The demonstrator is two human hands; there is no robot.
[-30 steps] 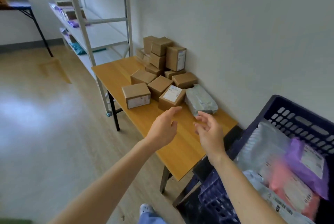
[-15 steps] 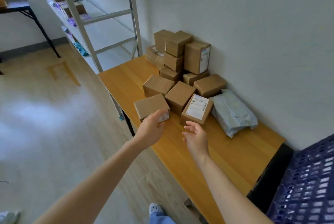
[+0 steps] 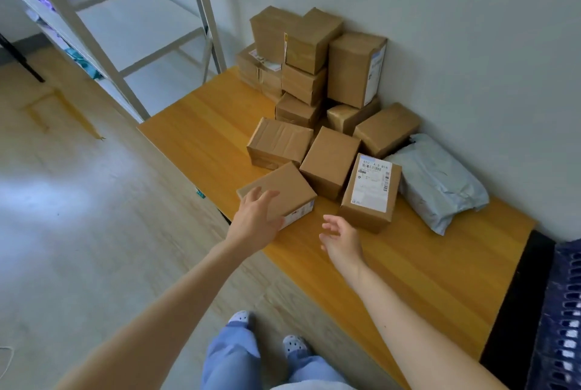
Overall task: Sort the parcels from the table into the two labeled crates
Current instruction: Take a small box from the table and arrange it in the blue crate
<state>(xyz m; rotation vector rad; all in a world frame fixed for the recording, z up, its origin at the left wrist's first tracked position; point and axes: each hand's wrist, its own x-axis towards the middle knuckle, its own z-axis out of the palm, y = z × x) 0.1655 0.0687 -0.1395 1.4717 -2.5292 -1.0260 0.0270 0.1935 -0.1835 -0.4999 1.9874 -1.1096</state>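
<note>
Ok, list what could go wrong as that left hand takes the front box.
1. The left hand lies on the front box at the table edge; a one-handed grab might slip and drop it to the floor.
2. The right hand is open beside the labeled box and could nudge it.
3. The stacked boxes against the wall look uneven and could topple if jostled.

A plain pale wall (image 3: 440, 12) backs a wooden tabletop (image 3: 204, 131). Left of it stands a white metal shelf rack (image 3: 103, 43) with slanted posts. The floor (image 3: 63, 232) is light wood planking, with a soft glare of daylight on its left side.
</note>
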